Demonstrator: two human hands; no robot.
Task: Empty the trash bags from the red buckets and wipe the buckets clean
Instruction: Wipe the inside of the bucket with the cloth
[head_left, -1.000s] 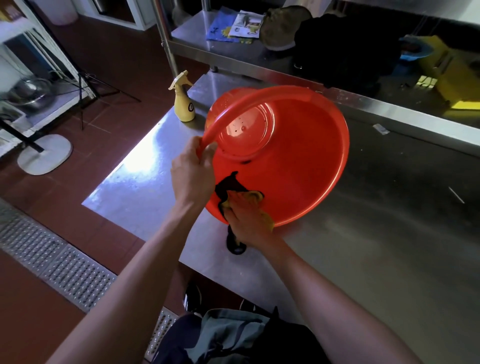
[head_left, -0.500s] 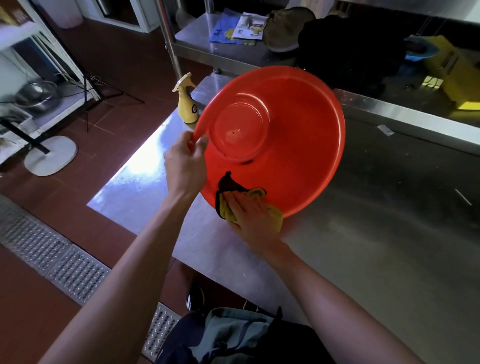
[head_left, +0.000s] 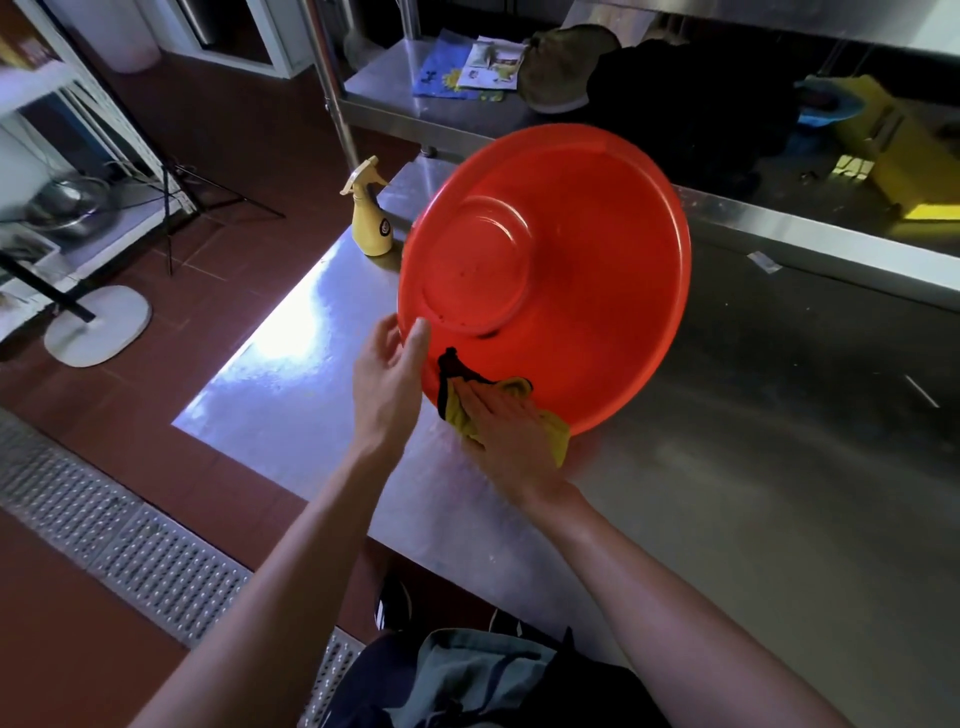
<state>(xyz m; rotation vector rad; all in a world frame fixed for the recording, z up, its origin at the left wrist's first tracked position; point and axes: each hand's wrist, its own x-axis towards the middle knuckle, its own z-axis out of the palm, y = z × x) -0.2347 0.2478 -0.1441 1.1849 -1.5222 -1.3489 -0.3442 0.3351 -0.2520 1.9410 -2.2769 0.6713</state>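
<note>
A wide red bucket (head_left: 587, 270) stands tilted on its rim on the steel table (head_left: 753, 493), its underside and round base facing me. My left hand (head_left: 387, 374) is at the bucket's left rim with fingers spread, the thumb just touching the edge. My right hand (head_left: 506, 421) presses a yellow cloth with a black edge (head_left: 553, 434) flat against the bucket's lower outer wall. No trash bag is in view.
A yellow spray bottle (head_left: 370, 215) stands on the table's far left corner behind the bucket. A lower steel shelf (head_left: 441, 111) beyond holds papers, a cap and dark bags. Left of the table are red floor tiles, a metal floor grate (head_left: 119, 540) and a white stand base (head_left: 98, 325).
The bucket has been turned from showing its inside to showing its underside. My left hand has loosened from a full grip on the rim to open fingers. My right hand kept the cloth on the wall.
</note>
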